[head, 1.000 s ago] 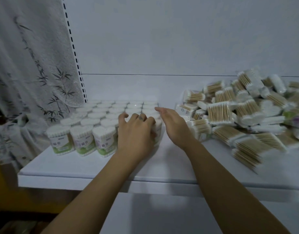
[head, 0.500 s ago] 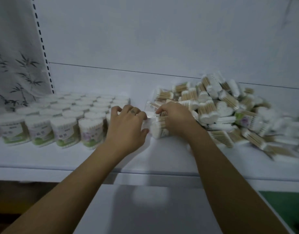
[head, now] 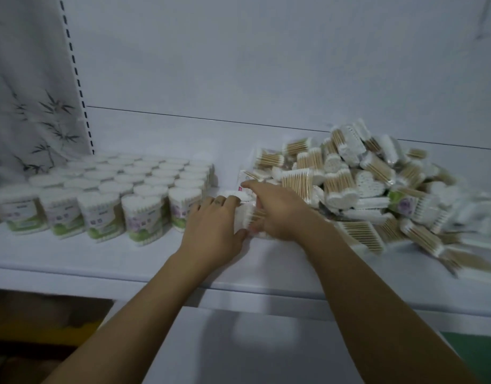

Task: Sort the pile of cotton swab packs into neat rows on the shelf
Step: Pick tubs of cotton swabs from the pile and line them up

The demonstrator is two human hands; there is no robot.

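Left hand [head: 213, 231] and right hand [head: 278, 214] both grip one swab pack [head: 245, 214], frame centre, between rows [head: 106, 195] and pile [head: 363, 189] on the shelf [head: 100, 259].

One left hand [head: 211, 228], one right hand [head: 277, 214], one shelf [head: 114, 256], one pile [head: 363, 184].

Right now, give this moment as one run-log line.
left hand: holds clear pack of wooden cotton swabs | right hand: holds same pack | where: white shelf, between neat rows and loose pile
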